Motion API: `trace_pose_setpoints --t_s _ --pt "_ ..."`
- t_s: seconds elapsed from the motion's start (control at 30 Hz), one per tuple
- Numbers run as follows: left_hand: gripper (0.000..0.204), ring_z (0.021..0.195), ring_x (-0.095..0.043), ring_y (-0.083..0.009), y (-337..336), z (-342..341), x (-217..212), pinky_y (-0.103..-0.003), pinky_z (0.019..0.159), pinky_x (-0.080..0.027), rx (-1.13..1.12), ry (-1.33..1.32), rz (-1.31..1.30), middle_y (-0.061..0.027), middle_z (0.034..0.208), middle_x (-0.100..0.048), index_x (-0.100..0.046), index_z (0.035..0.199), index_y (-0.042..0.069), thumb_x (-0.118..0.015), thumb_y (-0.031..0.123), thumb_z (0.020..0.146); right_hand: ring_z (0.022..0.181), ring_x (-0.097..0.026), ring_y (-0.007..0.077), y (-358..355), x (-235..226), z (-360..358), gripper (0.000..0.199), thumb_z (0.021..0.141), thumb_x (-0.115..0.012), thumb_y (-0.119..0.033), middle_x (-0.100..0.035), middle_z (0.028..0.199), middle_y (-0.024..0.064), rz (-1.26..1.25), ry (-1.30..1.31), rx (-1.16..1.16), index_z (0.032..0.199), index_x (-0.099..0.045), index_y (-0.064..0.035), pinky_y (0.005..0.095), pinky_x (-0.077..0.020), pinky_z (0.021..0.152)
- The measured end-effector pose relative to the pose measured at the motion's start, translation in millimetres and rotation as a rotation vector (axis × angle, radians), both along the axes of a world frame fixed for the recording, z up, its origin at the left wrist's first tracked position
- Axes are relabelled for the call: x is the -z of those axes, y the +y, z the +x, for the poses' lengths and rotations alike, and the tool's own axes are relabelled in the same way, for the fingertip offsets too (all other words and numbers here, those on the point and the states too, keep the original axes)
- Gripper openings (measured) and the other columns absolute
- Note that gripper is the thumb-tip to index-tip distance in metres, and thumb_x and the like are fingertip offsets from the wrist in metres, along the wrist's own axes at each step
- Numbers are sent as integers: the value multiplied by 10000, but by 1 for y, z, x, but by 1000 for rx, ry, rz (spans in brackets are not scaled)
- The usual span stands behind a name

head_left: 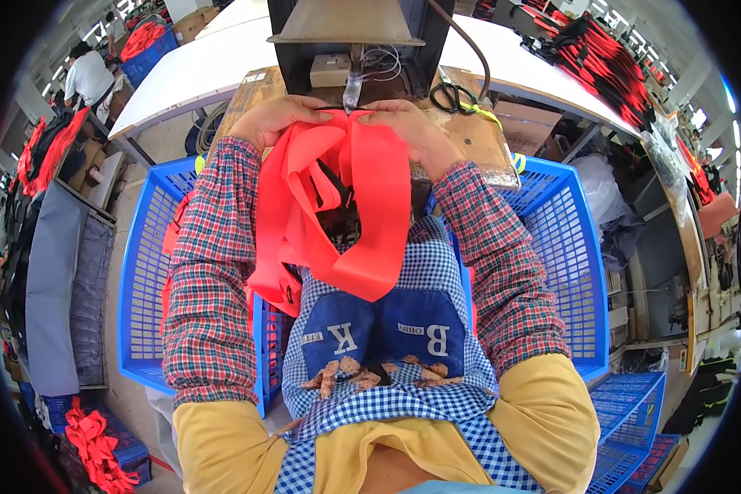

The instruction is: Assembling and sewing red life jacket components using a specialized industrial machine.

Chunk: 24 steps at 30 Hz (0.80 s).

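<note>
A wide red strap [379,255] hangs in large loops from both hands over my lap, with small black pieces showing inside the loops. My left hand [284,119] pinches its upper edge on the left of the machine's metal tip [351,90]. On the other side of that tip, my right hand [407,130] grips the same edge between thumb and fingers. A dark strip runs along the edge between the hands, right below the tip. Whether the tip touches it, I cannot tell.
Black-handled scissors [451,99] lie on the worn wooden bench [494,152] at the right. Blue plastic crates stand at my left [148,280] and right [572,272]. A white table [198,74] extends at the far left, where a person [89,76] is at work.
</note>
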<state>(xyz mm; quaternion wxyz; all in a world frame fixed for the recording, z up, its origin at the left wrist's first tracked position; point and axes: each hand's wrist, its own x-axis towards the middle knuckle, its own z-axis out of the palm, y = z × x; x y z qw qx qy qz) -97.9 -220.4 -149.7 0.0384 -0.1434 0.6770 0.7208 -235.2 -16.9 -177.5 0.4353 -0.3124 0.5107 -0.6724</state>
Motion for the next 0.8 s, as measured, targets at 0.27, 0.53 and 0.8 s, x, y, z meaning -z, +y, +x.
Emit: trace_pose_setpoints --t_s 0.27,0.53,0.8 --pt "402 938 -652 -172 1 2 -6 -264 821 -534 41 16 -59 -132 1126 -644 -529 1242 -81 -617 95 892 804 -669 213 -2 -6 1 208 844 -616 17 -676 934 146 -6 -24 -2 1045 -630 68 316 -565 717" --pt "432 962 -656 -203 -15 62 -34 -295 846 -544 -204 186 68 -153 1120 -638 -519 1251 -65 -650 80 866 1020 -612 160 83 -43 -24 324 908 -597 -164 -646 1058 66 -45 300 -18 1161 -582 38 269 -489 861" --pt "311 877 -587 -92 148 91 -85 -214 799 -470 12 402 -330 -7 1009 -631 -598 1145 -39 -611 185 930 869 -590 86 116 -105 104 362 858 -688 -207 -672 946 27 -9 788 -56 1114 -612 38 237 -472 789"
